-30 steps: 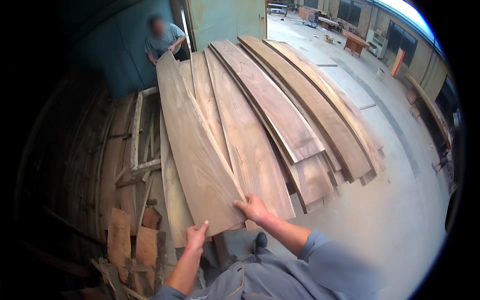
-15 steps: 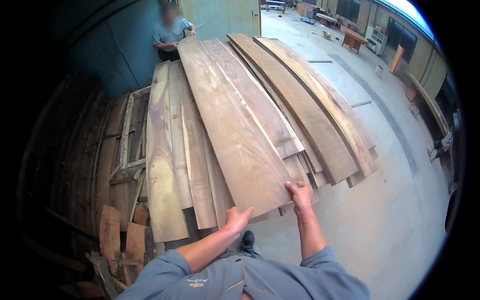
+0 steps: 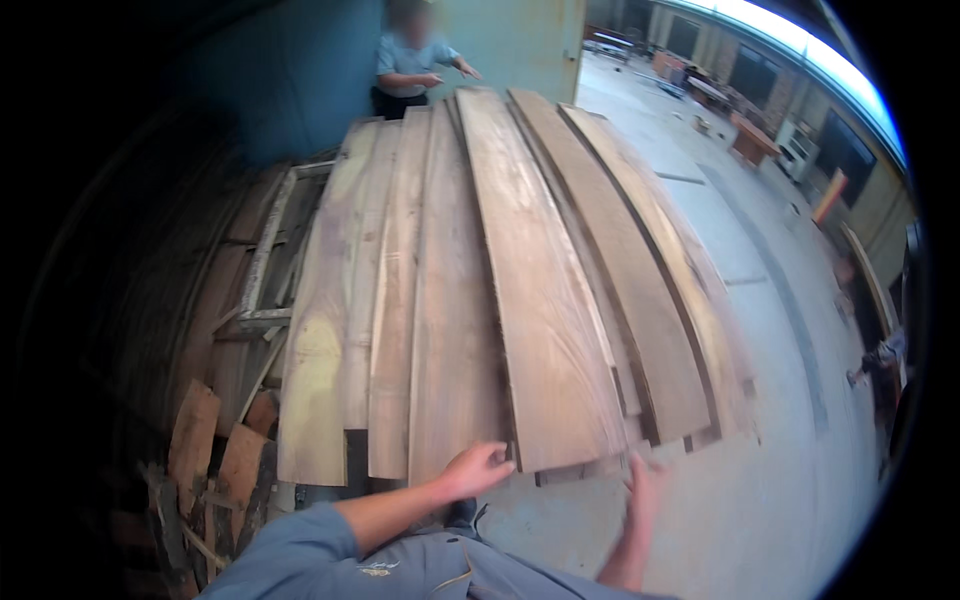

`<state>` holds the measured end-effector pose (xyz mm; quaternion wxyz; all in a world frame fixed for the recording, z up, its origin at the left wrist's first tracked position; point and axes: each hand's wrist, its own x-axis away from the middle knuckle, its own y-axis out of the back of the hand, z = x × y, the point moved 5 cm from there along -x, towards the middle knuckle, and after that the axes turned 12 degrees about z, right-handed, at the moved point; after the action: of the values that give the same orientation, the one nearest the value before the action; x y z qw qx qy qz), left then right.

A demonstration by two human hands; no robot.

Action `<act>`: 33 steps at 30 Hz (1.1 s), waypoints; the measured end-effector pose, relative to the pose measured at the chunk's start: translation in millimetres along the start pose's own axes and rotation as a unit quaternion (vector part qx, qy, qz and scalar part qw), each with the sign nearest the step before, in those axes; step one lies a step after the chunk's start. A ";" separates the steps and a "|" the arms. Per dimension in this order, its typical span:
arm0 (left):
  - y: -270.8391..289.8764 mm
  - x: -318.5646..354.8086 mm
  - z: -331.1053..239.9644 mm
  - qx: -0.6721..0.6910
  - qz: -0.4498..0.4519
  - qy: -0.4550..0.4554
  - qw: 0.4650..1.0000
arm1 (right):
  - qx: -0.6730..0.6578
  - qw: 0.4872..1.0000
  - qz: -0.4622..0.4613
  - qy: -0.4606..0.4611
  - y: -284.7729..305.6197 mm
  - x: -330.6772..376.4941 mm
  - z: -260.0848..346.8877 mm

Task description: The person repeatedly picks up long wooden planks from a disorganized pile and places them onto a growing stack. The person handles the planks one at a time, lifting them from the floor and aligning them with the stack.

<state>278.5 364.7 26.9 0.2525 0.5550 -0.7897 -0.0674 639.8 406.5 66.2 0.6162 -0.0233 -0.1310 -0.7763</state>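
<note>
A wide pale-brown plank [image 3: 548, 350] lies on the stack, its near end towards me. My left hand [image 3: 478, 471] is at its near left corner, fingers curved and apart; whether they still touch the edge I cannot tell. Off the near right corner is my right hand [image 3: 643, 484], slightly blurred, its fingers spread and holding nothing. To the left lies another broad plank [image 3: 450, 330]; to the right, a darker brown plank [image 3: 630, 250].
A co-worker [image 3: 412, 65] stands at the far end, hands off the wood. Left are a weathered frame [image 3: 266, 245] and broken offcuts [image 3: 192, 425]. A yellowish plank [image 3: 315, 350] edges the stack. Concrete floor [image 3: 770, 380] lies right; a reddish-brown table [image 3: 754, 140] stands farther back.
The wide plank has moved right and now lies beside the darker one. My right hand has come off it, my left hand has loosened, and the co-worker's hands have let go.
</note>
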 end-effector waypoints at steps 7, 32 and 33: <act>99.3 142.7 129.8 0.139 -0.156 0.125 0.970 | 0.140 0.949 -0.153 0.238 81.9 81.0 104.9; 595.7 726.7 832.4 0.164 -0.604 0.357 0.694 | 0.152 0.842 0.518 0.019 -816.7 309.9 30.9; 598.2 732.4 872.1 0.167 -0.579 0.394 0.694 | 0.182 0.827 0.531 0.036 -847.4 323.7 25.9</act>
<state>-826.4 -229.7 -257.5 0.3544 0.9111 -0.1392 0.1579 -256.8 279.7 7.1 0.9309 0.0513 -0.2144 -0.2913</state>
